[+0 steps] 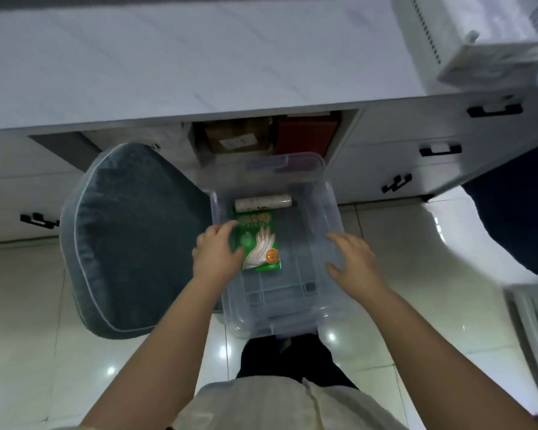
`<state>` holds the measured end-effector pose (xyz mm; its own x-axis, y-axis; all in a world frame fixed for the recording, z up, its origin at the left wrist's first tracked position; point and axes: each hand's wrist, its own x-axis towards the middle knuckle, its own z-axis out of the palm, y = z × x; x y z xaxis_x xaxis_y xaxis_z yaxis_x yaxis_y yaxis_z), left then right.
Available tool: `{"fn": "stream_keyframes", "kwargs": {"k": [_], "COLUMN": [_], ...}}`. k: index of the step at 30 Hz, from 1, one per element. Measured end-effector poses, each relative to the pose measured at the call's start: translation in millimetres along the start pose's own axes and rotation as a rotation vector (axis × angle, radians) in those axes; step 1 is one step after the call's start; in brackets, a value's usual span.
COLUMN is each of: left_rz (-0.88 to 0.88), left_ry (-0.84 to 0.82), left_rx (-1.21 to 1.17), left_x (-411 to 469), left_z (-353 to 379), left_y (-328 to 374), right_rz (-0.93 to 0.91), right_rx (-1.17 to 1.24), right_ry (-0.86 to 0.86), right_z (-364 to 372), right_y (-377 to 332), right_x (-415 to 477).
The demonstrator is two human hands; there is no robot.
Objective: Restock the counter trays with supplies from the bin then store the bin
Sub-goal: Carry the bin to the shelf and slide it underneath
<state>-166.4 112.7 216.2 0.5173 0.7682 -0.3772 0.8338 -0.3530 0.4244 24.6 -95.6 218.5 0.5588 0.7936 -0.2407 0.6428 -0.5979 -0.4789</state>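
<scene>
A clear plastic bin [308, 305] sits low in front of me, just before an open gap under the counter. Inside it lie a green packet of gloves [261, 243] and a white roll [263, 203] at the far end. My left hand [216, 251] grips the bin's left rim, fingers next to the green packet. My right hand [351, 256] presses on the bin's right rim with fingers spread. Both forearms reach down from the bottom of the view.
A grey cushioned chair [128, 243] stands close on the bin's left. The white counter [199, 63] spans the top, with drawers and black handles [440, 149] below. Cardboard and red boxes [305, 135] fill the gap's back. A white tray [494, 60] sits top right.
</scene>
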Motion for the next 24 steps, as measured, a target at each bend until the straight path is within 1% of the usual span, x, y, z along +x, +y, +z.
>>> {"fn": "stream_keyframes", "kwargs": {"k": [3, 6, 8, 9, 11, 13, 14, 16, 19, 22, 24], "left_rz": [-0.111, -0.253, -0.335, -0.353, -0.384, -0.476, -0.526, -0.598, -0.609, -0.543, -0.5], "left_ry": [-0.041, -0.067, -0.084, -0.077, -0.03, 0.011, 0.01, -0.035, -0.112, -0.151, -0.218], "left_rx": [-0.124, -0.344, -0.503, -0.567, -0.629, -0.686, -0.723, -0.817, -0.854, -0.884, -0.925], "left_x": [16.2, 27.3, 31.0, 32.7, 37.4, 44.2, 48.3, 52.6, 55.5, 52.2, 45.5], "left_z": [17.1, 40.5, 56.5, 63.6, 74.3, 78.5, 79.9, 78.1, 69.8, 56.6, 44.3], "left_y": [-30.1, -48.3, -52.6, -53.5, -56.4, -59.5, -61.7, -65.1, -65.7, -55.3, -44.8], "right_rz": [0.076, 0.156, 0.237, 0.281, 0.382, 0.531, 0.601, 0.677, 0.672, 0.652, 0.672], "right_rx": [-0.006, -0.019, 0.025, 0.085, 0.282, 0.458, 0.528, 0.634, 0.683, 0.708, 0.751], "right_ry": [-0.055, -0.14, -0.155, -0.142, -0.075, 0.027, 0.063, 0.064, 0.029, 0.026, 0.045], "right_z": [17.1, 39.8, 58.9, 67.8, 83.0, 91.1, 92.7, 94.4, 84.9, 61.8, 44.0], "right_y": [25.3, 53.6, 69.1, 74.9, 83.4, 90.3, 94.8, 101.6, 106.4, 102.4, 100.5], "right_x": [14.2, 36.4, 48.8, 54.8, 65.5, 74.6, 78.9, 84.1, 82.7, 66.8, 48.0]}}
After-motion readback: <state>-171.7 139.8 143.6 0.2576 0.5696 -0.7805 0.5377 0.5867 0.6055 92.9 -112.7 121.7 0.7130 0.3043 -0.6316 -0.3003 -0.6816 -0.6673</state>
